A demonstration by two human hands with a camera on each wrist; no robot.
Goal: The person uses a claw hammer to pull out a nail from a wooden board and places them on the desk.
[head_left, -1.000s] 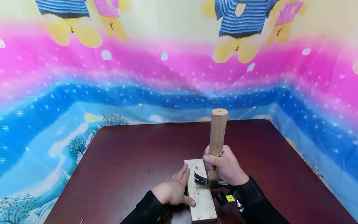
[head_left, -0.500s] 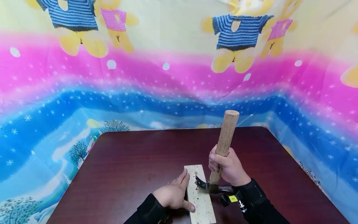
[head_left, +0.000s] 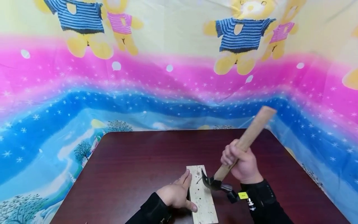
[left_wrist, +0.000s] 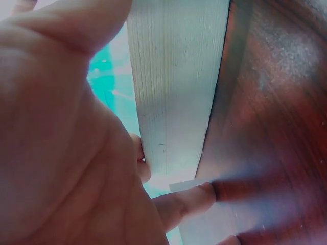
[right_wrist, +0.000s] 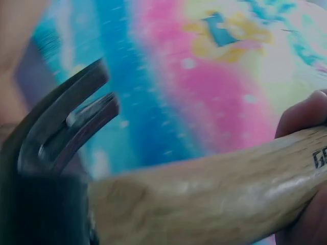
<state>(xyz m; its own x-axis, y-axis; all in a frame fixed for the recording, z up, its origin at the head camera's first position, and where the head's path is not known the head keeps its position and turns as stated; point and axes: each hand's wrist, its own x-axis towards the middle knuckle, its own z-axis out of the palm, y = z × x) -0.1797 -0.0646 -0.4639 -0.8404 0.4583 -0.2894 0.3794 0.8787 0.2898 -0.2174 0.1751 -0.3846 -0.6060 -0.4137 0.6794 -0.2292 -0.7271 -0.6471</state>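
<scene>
A claw hammer (head_left: pixel 219 183) is gripped by its wooden handle in my right hand (head_left: pixel 244 163). In the head view the handle leans up to the right, and the head hangs over the right edge of a pale wooden board (head_left: pixel 203 202). A thin nail (head_left: pixel 199 179) slants from the board's top, just left of the claw. Whether the claw touches it, I cannot tell. The right wrist view shows the forked claw (right_wrist: pixel 76 117) with nothing visible in its slot. My left hand (head_left: pixel 176 194) presses the board's left side with fingers extended and thumb on top.
Board and hands are on a dark red-brown table (head_left: pixel 145 155) with rounded far corners. Small dark holes or marks dot the board. A printed curtain (head_left: pixel 167 84) with bears and snowflakes surrounds the table's back and sides.
The hammer handle has tipped far to the right, and my right hand has moved right with it. The claw has lifted and the nail shows more clearly. My left hand stays on the board.
</scene>
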